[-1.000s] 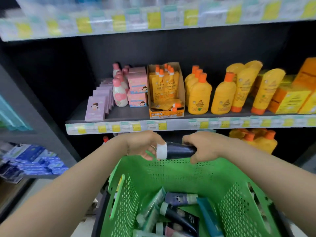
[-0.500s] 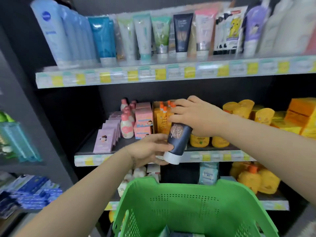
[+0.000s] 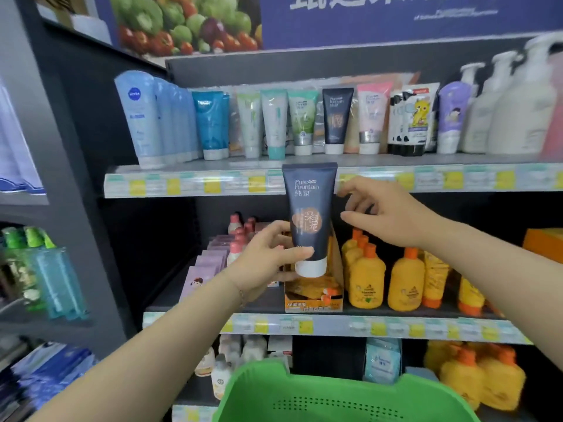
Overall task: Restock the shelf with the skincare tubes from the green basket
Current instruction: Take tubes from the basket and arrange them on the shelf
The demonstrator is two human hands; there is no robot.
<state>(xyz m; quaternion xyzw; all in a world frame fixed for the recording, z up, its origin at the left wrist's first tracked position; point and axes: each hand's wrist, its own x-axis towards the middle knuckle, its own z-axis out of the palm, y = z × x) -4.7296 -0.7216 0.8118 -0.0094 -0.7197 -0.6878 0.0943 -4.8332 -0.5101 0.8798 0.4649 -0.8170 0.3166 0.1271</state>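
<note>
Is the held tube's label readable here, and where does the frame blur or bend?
Head view: the dark tube in the left hand is sharp, its Pure Fountain label readable; the pump bottles at far right smear; the shelf rails slant from the wide lens.

Back panel (image 3: 152, 239): black, behind and left of the grip.
Upper shelf (image 3: 396, 159): grey board above the grip; price-tag strip (image 3: 182, 185) of yellow and green labels along its front.
Middle shelf (image 3: 335, 326): below the grip, with a similar label strip.
Upright (image 3: 70, 193): dark grey post, well left of the grip.
Banner (image 3: 380, 22): blue, white lettering, fruit picture; high above the grip.
Side bay (image 3: 21, 205): far left, blurred, seemingly grey shelving.
Light: bright, even.
</note>
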